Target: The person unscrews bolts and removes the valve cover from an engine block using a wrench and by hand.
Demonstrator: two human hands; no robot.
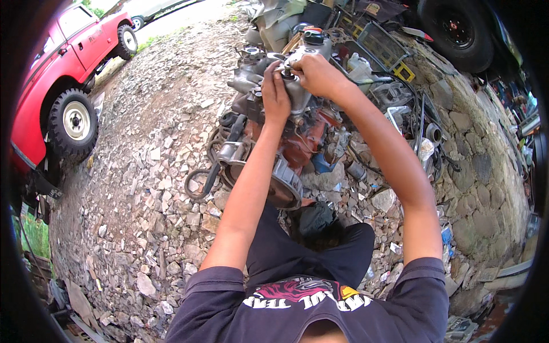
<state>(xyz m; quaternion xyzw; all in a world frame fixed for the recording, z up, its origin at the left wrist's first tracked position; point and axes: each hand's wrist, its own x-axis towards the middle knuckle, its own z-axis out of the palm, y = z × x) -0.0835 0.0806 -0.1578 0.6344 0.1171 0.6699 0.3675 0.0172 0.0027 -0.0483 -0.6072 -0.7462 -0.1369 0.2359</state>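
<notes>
An engine [303, 140] is being worked on by two bare hands, being set low over the broken stone just ahead of dark-trousered knees [314, 251]. Dull grey castings are being shown along its top, a rusty orange-red block is being exposed beneath them, and a round metal housing [289, 180] with a browned rim is being turned toward the knees. By the left hand [275, 94], the engine's upper part is being touched, fingers being held together and extended; whether anything is being gripped cannot be told. By the right hand [317, 74], bent fingers are being kept narrow beside a small dark fitting [287, 74] on top of the engine; a firm hold cannot be confirmed. The engine's left edge is being bordered by a looped black hose [200, 188], and past it a wide stretch of rubble ground [143, 166] is being offered as room, being bounded far left of the engine by a red vehicle [63, 63]. To the engine's right, room is being narrowed by heaped parts [394, 94], a yellow-and-grey crate [380, 48] and, farther out, stonework [477, 154].
</notes>
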